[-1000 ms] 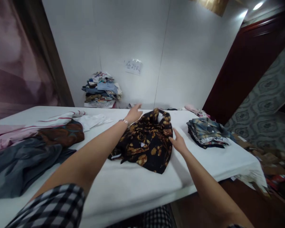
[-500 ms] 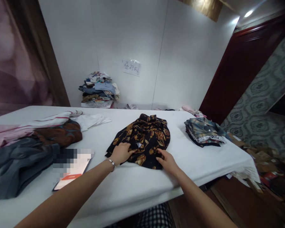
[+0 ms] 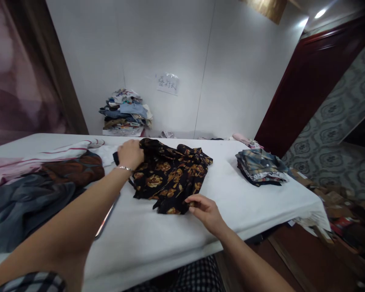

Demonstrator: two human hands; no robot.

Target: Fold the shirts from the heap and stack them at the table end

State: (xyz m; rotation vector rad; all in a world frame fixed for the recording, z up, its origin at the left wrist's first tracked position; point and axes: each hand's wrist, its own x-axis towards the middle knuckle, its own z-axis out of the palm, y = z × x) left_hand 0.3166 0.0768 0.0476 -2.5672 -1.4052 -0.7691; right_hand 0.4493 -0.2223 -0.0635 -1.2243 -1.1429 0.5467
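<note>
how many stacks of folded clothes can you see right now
2: a low stack of folded patterned shirts on the white table's right side, and a taller mixed pile against the back wall. More may sit out of view.

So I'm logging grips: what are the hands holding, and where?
Both grip the black floral shirt: left hand its far-left edge, right hand its near hem.

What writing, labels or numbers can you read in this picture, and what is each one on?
Paper sign on the wall: a few handwritten characters, too blurred to read.
Shirt held by the left hand and right hand: flower print only, no writing.
Folded pile: no writing visible.
</note>
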